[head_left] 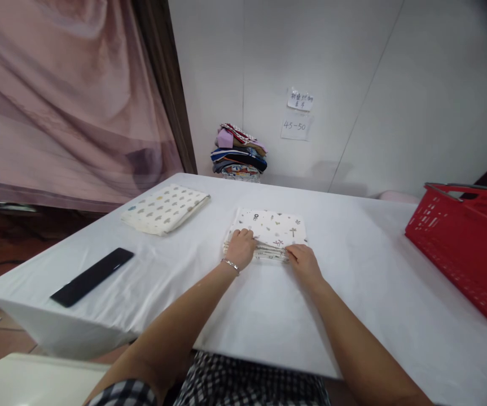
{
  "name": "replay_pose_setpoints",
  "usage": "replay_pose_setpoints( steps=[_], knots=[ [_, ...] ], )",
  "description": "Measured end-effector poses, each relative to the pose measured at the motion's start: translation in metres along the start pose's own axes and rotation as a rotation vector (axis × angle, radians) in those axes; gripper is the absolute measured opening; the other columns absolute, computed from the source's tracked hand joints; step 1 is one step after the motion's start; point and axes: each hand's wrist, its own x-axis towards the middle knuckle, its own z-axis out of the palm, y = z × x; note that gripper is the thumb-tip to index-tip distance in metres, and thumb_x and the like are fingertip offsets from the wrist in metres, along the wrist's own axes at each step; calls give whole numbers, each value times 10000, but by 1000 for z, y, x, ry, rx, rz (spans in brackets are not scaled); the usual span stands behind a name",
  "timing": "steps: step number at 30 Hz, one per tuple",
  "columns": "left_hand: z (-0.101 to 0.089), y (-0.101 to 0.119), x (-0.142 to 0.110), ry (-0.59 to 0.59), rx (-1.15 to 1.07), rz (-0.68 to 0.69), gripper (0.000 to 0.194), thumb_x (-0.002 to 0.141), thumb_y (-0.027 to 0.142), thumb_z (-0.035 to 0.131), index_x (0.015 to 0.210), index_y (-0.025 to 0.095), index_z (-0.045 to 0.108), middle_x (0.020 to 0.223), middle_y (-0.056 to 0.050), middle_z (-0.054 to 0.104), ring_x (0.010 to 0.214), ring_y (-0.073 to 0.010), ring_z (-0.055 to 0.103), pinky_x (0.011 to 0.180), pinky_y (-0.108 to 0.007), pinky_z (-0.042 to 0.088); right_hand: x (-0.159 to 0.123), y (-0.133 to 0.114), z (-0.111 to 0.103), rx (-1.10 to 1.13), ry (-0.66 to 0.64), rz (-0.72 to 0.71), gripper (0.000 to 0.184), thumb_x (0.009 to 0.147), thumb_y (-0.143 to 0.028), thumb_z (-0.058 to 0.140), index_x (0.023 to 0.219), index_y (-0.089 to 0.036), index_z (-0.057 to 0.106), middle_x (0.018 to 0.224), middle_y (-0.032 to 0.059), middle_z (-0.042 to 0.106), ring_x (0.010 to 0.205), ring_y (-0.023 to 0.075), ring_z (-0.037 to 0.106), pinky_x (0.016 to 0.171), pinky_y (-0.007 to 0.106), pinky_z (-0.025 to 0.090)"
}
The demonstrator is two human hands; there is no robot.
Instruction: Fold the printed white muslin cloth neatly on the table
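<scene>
A folded white cloth (271, 223) with small dark and yellowish printed figures lies on the white-covered table in front of me. Its layered front edge faces me. My left hand (242, 248) grips the near left part of this edge, fingers curled over the top. At the near right corner, my right hand (305, 260) pinches the edge between thumb and fingers. Between the two hands several fabric layers show. Farther left rests a second folded cloth (167, 207), cream with grey heart-like prints, touched by neither hand.
A long black flat object (93, 276) lies on the table (268, 316) at the left. On the right stands a red plastic basket (467, 242). Behind the table is a stack of folded clothes (240, 152) against the wall. A pink curtain (65, 101) hangs at the left.
</scene>
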Motion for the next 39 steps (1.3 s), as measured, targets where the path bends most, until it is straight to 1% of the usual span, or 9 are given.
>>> replay_pose_setpoints(
  steps=[4,9,13,19,23,27,30,33,39],
  knots=[
    [0,0,2,-6,24,63,221,793,98,453,666,175,617,778,-81,538,850,-217,447,740,-379,318,0,-3,-3,13,-4,17,214,876,-242,400,869,-214,613,814,26,637,775,175,539,748,310,369],
    [2,1,4,-17,-21,107,214,807,107,434,735,182,621,820,-83,549,897,-221,448,788,-391,302,0,-5,-3,-10,12,-2,228,887,-224,380,886,-213,608,844,25,644,786,167,542,753,298,371],
    [0,1,8,-55,-18,164,215,778,75,442,683,171,610,791,-84,544,882,-219,449,787,-394,297,0,-1,0,-27,19,-10,214,876,-232,401,890,-213,613,854,32,647,800,176,548,754,307,379],
    [-9,-1,3,24,12,211,216,803,82,408,698,157,582,786,-82,524,829,-207,442,755,-376,319,-1,0,1,14,51,-7,221,869,-232,408,970,-215,603,911,44,648,848,194,549,782,332,388],
    [-6,-2,-3,-2,-18,236,210,813,93,402,716,160,576,794,-77,521,819,-201,442,748,-368,326,-1,-2,0,18,81,-12,240,872,-207,390,997,-211,595,945,47,644,883,196,547,810,343,385],
    [-4,0,-4,-17,-8,201,232,823,82,381,708,166,564,801,-72,522,835,-198,443,763,-364,324,-1,-1,1,16,60,-3,238,867,-189,385,928,-213,613,895,35,652,835,186,556,789,334,391],
    [-6,5,-3,9,11,188,222,840,93,365,761,169,558,813,-65,522,835,-194,442,766,-360,324,-1,-1,0,13,33,4,252,869,-181,375,920,-214,619,865,31,655,800,180,558,770,324,392],
    [-8,10,0,39,23,218,196,854,113,365,804,175,545,821,-59,520,839,-192,438,784,-362,321,-1,-2,0,1,29,8,261,873,-192,373,954,-212,620,876,39,660,800,185,558,768,327,392],
    [-2,17,11,68,43,289,154,845,124,409,765,171,532,811,-57,517,836,-194,438,770,-356,324,1,-4,-2,-20,38,43,251,879,-221,371,938,-208,615,838,42,650,777,183,551,733,301,388]
  ],
)
